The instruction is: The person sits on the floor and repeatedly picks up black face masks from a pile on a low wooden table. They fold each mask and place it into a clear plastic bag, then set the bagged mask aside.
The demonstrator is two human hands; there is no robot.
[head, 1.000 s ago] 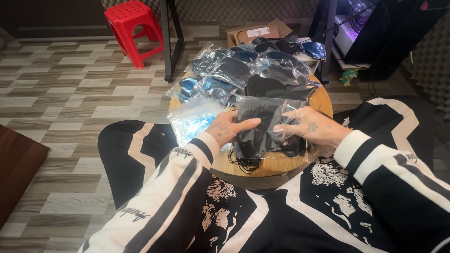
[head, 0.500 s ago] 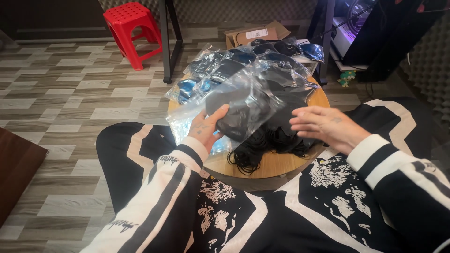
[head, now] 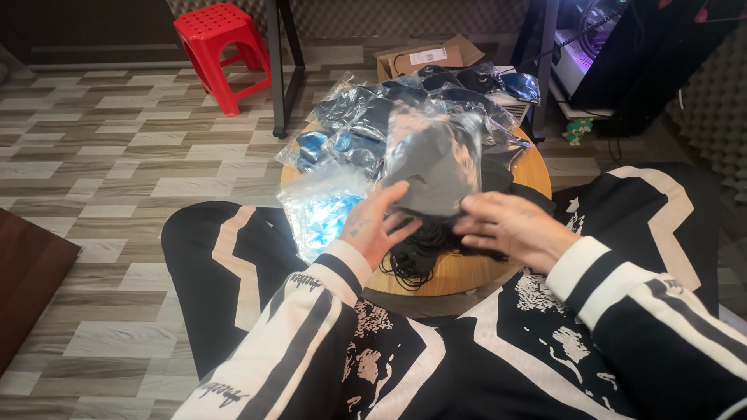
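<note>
A seated person in a black-and-white patterned jacket works over a small round wooden counter [head: 475, 272], seen from a head-worn camera looking down. The left hand [head: 373, 229] holds up a clear plastic bag [head: 436, 159] with a dark item inside, its fingers [head: 389, 198] and thumb clamped on the bag's lower left edge so the bag stands nearly upright above the counter. The right hand [head: 510, 225] lies flat just beside the bag's lower right corner, its fingers [head: 475, 206] stretched out and slightly apart, the tips touching the bottom of the bag; whether they grip it cannot be told. Under both hands, a tangle of thin black cords [head: 416, 257] spreads across the wood toward the near edge of the counter. Just left of the left hand's fingers, a clear bag with blue contents [head: 323, 206] hangs over the counter's rim. Beyond the raised bag, away from both hands, a heap of more plastic-wrapped dark and blue items [head: 366, 124] covers the far half of the counter. Farther still stands an open cardboard box [head: 424, 58] on the floor, and well off to the left of the hands a red plastic stool [head: 222, 50] sits on the grey wood-pattern floor [head: 117, 155].
</note>
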